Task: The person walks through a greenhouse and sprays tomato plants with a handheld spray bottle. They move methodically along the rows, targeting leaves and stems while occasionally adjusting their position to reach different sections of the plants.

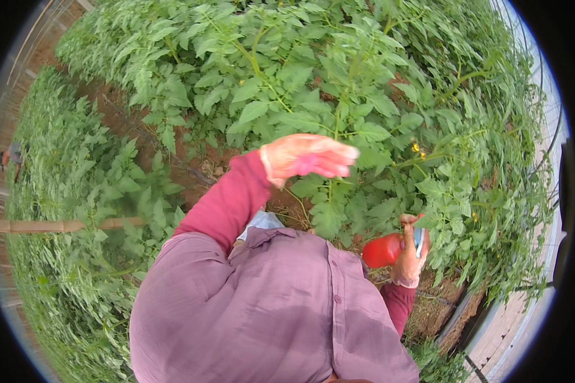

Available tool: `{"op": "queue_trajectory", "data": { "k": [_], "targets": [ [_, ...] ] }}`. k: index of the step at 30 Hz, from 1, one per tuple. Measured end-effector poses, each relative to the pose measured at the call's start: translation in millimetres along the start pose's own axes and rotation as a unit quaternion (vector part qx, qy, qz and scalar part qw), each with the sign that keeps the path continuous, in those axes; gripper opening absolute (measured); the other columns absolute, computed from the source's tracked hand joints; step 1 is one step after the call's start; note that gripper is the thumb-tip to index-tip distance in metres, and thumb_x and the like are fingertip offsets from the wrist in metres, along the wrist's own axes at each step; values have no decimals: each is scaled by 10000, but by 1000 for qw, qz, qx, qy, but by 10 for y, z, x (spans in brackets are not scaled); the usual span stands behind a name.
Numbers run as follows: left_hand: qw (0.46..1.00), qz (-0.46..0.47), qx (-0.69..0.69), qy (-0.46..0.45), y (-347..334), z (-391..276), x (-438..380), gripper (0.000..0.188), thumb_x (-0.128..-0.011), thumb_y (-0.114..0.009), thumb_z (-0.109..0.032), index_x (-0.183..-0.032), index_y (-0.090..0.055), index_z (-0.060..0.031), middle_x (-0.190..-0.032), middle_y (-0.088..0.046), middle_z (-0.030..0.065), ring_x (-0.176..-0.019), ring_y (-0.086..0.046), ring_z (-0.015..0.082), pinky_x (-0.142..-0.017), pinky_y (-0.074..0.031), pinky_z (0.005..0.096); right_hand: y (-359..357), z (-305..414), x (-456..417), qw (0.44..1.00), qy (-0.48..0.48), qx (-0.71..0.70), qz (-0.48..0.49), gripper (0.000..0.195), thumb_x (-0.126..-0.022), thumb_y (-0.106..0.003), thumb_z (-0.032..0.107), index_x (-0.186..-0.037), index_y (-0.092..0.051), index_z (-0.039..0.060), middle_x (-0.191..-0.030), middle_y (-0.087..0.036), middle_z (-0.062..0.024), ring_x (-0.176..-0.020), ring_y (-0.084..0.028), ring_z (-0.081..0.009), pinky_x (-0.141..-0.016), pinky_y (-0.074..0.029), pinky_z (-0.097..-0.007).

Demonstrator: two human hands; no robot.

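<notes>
My left hand [311, 155], in a thin see-through glove with a bright pink stain, is held out over the tomato plants [292, 95]. Its fingers are stretched out, slightly blurred, and nothing shows in them. Lower on the right, my right hand [409, 261], also gloved, grips a red spray bottle [382, 251] by its blue-and-white head [419, 242]. The bottle lies tilted, its red body pointing left, beside the leaves. Yellow tomato flowers [416, 148] stand on a stem above my right hand.
Dense tomato rows fill both sides, with bare soil [199, 191] between them. A bamboo pole [62, 225] crosses at the left. Another person [12, 155] is far off at the left edge. Dark pipe [453, 318] and pale sheeting [503, 335] run along the right.
</notes>
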State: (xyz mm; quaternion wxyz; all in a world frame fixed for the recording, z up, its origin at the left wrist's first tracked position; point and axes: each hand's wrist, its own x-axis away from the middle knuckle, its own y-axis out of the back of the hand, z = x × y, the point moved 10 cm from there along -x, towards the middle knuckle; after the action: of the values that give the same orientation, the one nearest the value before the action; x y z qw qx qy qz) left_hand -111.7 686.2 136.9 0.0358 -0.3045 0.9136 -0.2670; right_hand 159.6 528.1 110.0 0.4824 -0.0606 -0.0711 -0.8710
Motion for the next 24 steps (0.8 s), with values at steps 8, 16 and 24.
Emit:
{"op": "queue_trajectory", "data": {
  "k": [8,16,24],
  "targets": [
    [870,-442,-103,194,3373,950,2132,315,-978,-579,-337,-1160,-674,-97,-1042,-711,70,-920,-669,186,-859,-544,319,-725,435,177,994,97,35,25,235,-943,-598,69,-1156,-609,-27,-1077,-636,-66,-979,-569,-134,-894,-413,-266],
    [965,-209,97,125,3277,-545,308,630,-1050,-244,-519,-1157,-617,-23,-759,-590,11,-567,-404,122,-609,-412,265,-1782,534,533,995,100,5,-29,362,-934,-606,42,-1282,-552,-39,-1198,-640,-118,-987,-584,-136,-851,-449,-264],
    [974,-154,130,100,3460,-636,-277,553,-1032,-398,-467,-1326,-506,-11,-1274,-570,212,-840,-656,301,-671,-560,431,-2372,542,964,997,23,7,-76,288,-924,-621,48,-1209,-598,11,-1122,-649,-46,-781,-505,-50,-689,-386,-205]
  ]
}}
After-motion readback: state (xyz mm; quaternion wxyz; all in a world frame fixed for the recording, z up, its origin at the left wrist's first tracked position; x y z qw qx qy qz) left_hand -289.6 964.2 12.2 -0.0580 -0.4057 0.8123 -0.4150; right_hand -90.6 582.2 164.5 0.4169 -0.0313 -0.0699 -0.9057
